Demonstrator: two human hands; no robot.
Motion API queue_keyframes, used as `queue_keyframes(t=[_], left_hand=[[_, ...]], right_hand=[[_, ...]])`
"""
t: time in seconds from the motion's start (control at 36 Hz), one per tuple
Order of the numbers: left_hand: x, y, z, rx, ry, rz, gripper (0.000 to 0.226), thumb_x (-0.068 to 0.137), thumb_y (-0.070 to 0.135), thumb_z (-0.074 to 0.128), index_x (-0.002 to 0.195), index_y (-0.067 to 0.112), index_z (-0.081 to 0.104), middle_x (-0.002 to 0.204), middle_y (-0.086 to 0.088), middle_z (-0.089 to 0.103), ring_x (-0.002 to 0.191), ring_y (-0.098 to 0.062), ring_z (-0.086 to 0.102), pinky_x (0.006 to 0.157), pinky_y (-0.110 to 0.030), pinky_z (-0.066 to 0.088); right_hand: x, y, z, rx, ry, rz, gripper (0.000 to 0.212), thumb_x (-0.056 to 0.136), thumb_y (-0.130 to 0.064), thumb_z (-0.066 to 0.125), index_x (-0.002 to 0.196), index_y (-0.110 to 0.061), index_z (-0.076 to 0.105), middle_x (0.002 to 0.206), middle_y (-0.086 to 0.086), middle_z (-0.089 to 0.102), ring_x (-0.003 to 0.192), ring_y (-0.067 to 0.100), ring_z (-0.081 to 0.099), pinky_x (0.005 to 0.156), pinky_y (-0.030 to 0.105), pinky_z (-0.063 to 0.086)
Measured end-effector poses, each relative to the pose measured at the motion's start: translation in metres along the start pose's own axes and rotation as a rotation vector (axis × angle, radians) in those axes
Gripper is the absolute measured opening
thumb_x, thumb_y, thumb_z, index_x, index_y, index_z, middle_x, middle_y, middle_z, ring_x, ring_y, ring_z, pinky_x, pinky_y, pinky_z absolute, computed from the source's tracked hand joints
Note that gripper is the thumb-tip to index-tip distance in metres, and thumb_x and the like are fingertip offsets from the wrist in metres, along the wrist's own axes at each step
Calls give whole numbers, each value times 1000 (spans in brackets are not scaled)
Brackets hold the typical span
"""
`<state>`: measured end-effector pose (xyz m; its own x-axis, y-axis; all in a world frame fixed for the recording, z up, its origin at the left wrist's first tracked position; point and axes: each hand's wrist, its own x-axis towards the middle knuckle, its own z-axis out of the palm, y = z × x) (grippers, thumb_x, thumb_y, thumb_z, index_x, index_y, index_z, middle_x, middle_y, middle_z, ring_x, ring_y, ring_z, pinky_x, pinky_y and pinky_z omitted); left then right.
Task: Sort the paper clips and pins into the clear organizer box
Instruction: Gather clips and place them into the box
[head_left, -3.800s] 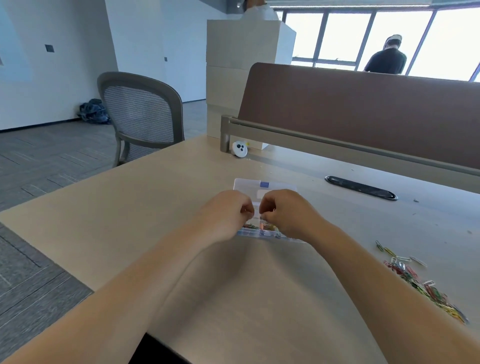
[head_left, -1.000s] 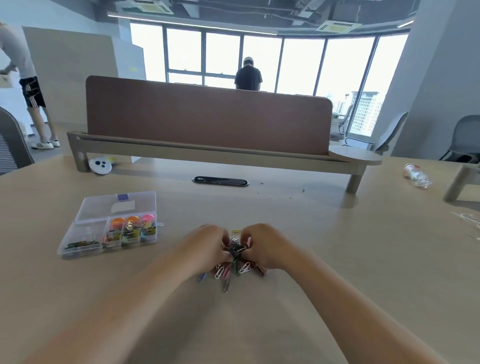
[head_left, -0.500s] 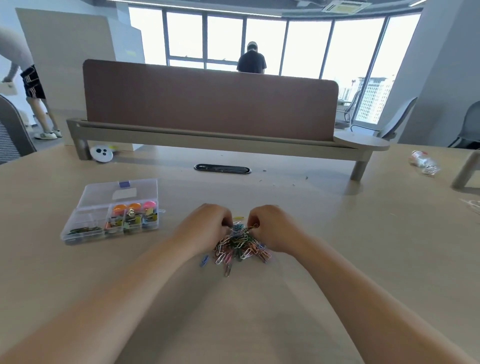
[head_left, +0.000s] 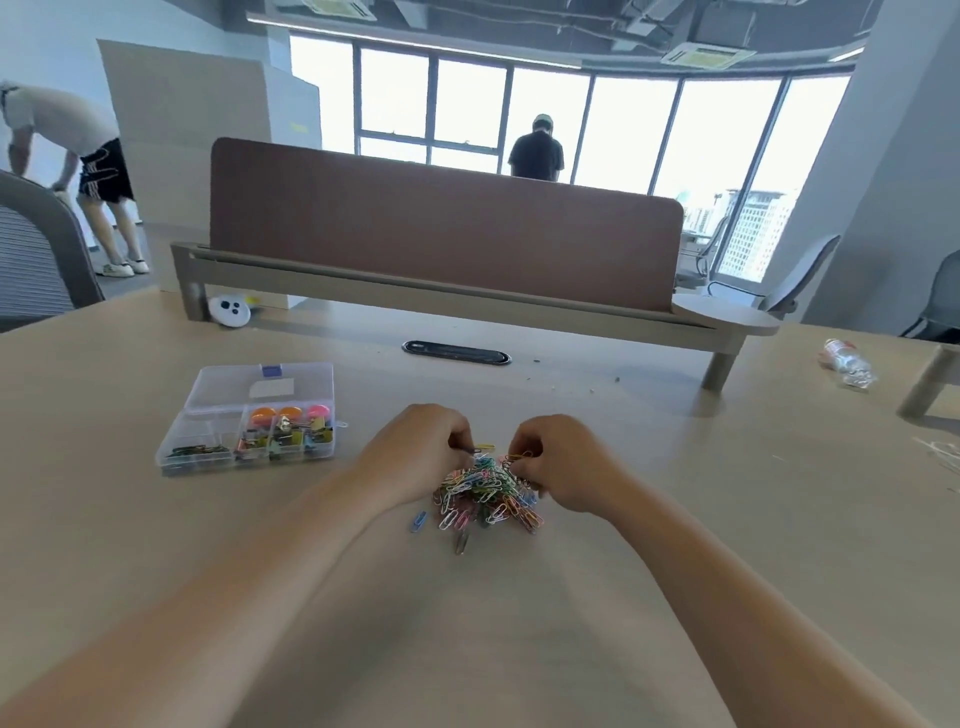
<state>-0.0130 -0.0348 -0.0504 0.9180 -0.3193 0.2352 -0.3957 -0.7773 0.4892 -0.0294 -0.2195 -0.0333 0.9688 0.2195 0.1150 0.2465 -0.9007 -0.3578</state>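
Paper clips (head_left: 485, 491) piled on the surface (head_left: 753, 467).
Left hand (head_left: 415, 457) and right hand (head_left: 563, 462) pinch clips with curled fingers.

No text, brand, number or sign can be read anywhere. A white sticker (head_left: 271, 388) is seen on the lid of the clear box (head_left: 218, 387) toward the left edge of the desk (head_left: 675, 519), but nothing can be made out on it. A red-and-white label is carried by the bottle (head_left: 847, 364) lying near the far right edge, and its print is too small to be read.
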Motion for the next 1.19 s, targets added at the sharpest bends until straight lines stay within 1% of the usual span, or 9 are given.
queue_keyframes(t=[0.08, 0.22, 0.53, 0.64, 0.78, 0.92, 1.03, 1.08, 1.19], left_hand=[[-6, 0, -6, -35, 8, -8, 7, 85, 24, 69, 88, 18, 71, 83, 6, 65, 74, -10, 58, 69, -31, 49], [-20, -8, -22, -88, 35, -13, 4, 87, 20, 67, 85, 17, 68, 69, 15, 54, 62, -2, 50, 57, -20, 36], [-60, -74, -83, -82, 138, -168, 10, 86, 20, 64, 77, 21, 64, 66, 13, 56, 59, -3, 53, 51, -21, 33], [-73, -109, -106, -14, 179, -247, 6, 85, 20, 65, 81, 23, 67, 78, 11, 61, 72, -8, 56, 59, -24, 42], [-86, -144, -132, 61, 227, -275, 6, 85, 20, 67, 89, 18, 70, 77, 12, 56, 74, -8, 52, 56, -17, 33], [-90, -177, -142, 81, 226, -319, 5, 84, 18, 68, 89, 18, 69, 84, 7, 59, 83, -14, 56, 66, -22, 38], [-88, -196, -144, 111, 201, -326, 6, 86, 21, 67, 92, 19, 68, 87, 6, 59, 82, -12, 53, 68, -22, 35], [-85, -204, -141, 135, 194, -322, 5, 86, 22, 66, 91, 21, 68, 91, 4, 62, 84, -13, 54, 69, -23, 37], [-78, -213, -136, 131, 181, -296, 7, 85, 21, 67, 92, 20, 69, 93, 2, 65, 88, -15, 57, 74, -28, 44]], right_hand=[[-2, -9, -5, 18, 7, -14, 7, 88, -14, 67, 94, -11, 69, 83, -2, 62, 76, 18, 59, 75, 30, 51], [1, -32, -8, 42, -4, -38, 3, 88, -14, 68, 87, -17, 68, 81, -5, 65, 75, 17, 63, 77, 32, 54], [38, -108, 16, 154, -59, -157, 2, 88, -16, 67, 87, -17, 68, 73, -3, 70, 49, 3, 63, 52, 11, 46], [57, -145, 29, 176, -95, -228, 3, 89, -18, 67, 86, -19, 67, 73, -5, 70, 51, 2, 64, 53, 11, 45], [80, -185, 51, 208, -147, -288, 4, 90, -16, 67, 87, -18, 67, 73, -5, 69, 51, 1, 64, 49, 7, 43], [102, -215, 71, 216, -175, -324, 8, 88, -14, 68, 82, -19, 68, 74, 0, 71, 48, 2, 60, 46, 14, 45], [118, -232, 82, 191, -184, -343, 8, 89, -15, 67, 83, -20, 68, 74, 1, 71, 53, 8, 62, 57, 26, 54], [126, -235, 88, 188, -185, -339, 7, 89, -15, 66, 84, -20, 67, 72, 1, 71, 53, 9, 63, 56, 29, 53], [138, -237, 97, 186, -186, -344, 5, 90, -16, 67, 86, -19, 67, 73, -2, 70, 47, 2, 62, 45, 14, 44]])
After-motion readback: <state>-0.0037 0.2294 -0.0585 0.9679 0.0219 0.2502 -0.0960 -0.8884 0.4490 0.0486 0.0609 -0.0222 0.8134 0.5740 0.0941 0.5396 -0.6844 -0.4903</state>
